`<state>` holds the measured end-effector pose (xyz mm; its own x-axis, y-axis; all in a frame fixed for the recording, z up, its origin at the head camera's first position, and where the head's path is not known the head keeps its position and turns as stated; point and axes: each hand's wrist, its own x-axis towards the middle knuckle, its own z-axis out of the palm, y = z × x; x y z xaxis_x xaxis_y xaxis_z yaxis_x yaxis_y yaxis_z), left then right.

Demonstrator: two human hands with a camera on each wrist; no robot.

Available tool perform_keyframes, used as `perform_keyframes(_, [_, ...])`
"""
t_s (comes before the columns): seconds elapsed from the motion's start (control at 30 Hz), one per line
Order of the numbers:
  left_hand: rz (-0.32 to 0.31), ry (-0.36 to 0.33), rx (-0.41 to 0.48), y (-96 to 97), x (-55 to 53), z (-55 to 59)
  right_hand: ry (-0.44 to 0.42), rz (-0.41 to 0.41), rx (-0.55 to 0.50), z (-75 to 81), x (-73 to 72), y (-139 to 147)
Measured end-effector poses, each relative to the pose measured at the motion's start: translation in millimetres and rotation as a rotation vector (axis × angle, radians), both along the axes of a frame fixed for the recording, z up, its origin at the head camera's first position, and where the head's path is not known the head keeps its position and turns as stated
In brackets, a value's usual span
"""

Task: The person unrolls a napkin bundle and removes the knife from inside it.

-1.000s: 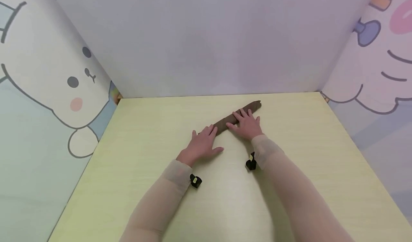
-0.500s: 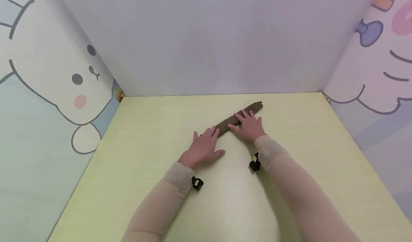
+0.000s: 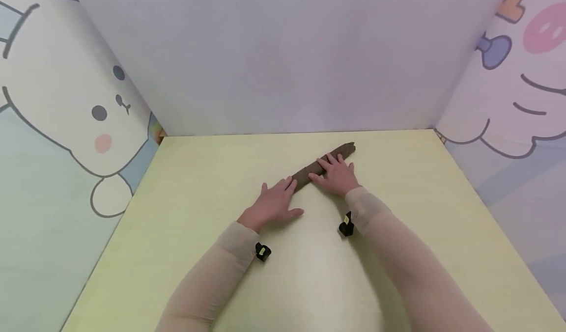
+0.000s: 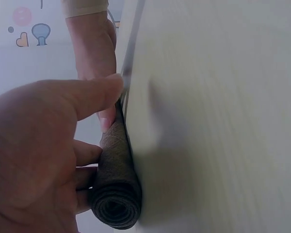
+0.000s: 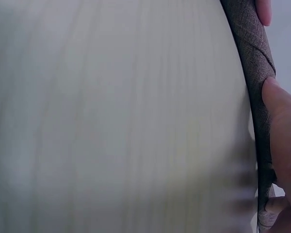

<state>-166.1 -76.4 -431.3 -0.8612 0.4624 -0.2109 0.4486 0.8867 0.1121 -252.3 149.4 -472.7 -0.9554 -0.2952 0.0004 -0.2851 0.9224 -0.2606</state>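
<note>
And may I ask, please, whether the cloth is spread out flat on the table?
No, the left wrist view shows the cloth rolled up into a tube, coiled in a spiral.

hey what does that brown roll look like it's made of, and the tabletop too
The brown roll looks like woven fabric, matte: a fine thread texture shows in the right wrist view, and its end shows thin spiralled layers. I can't tell which fibre.
The tabletop looks like pale wood or wood-print laminate, smooth: faint grain lines run along it, fitting either.
</note>
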Motion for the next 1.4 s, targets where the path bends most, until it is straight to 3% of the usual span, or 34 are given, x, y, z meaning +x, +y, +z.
perform_keyframes(0.23, [-0.006,-0.002,-0.015,-2.1,2.3,-0.4,0.001,0.011,-0.002,-0.1,3.1,-1])
perform_keyframes(0.57, [-0.028,-0.071,0.026,-5.5,-5.6,2.5,-0.017,0.029,0.01,1.7,0.1,4])
perform_keyframes(0.83, [-0.085,-0.084,-0.014,-9.0,2.5,7.8,-0.027,0.076,-0.004,1.3,6.6,6])
perform_keyframes(1.07, [-0.165,-0.042,-0.002,-21.0,8.1,10.7,-0.028,0.095,-0.02,2.6,12.1,6])
perform_keyframes(1.23, [-0.214,-0.008,0.049,-34.5,5.5,7.9,-0.031,0.096,-0.026,2.2,12.5,6])
perform_keyframes(1.4, [-0.248,0.036,0.076,-45.3,0.8,3.3,0.004,0.037,-0.089,3.4,14.7,5])
